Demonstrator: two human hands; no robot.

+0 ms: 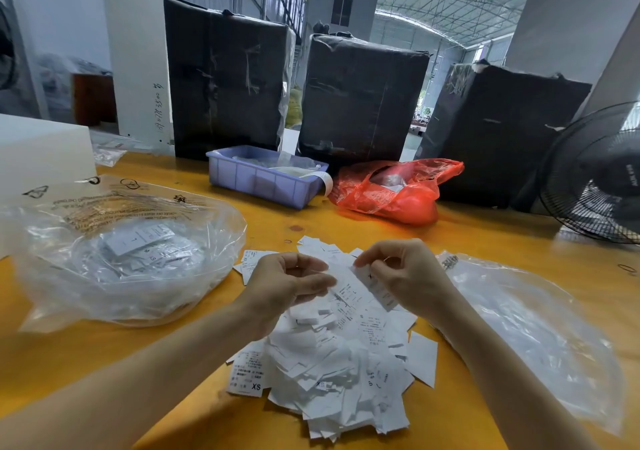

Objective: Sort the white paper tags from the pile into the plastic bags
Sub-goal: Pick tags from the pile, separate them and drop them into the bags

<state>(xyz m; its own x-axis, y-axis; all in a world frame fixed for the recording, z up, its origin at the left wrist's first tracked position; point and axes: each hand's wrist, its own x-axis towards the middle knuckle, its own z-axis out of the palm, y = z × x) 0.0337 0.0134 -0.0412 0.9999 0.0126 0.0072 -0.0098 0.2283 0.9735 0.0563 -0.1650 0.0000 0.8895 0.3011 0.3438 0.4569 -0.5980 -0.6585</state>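
A loose pile of white paper tags lies on the yellow table in front of me. Above its far end, my left hand and my right hand both pinch white tags lifted off the pile. A clear plastic bag with several tags inside sits to the left. Another clear plastic bag lies flat on the right, its contents hard to make out.
A lilac plastic bin and a red plastic bag stand behind the pile. Three black-wrapped boxes line the table's far edge. A black fan stands at the right, a white box at the left.
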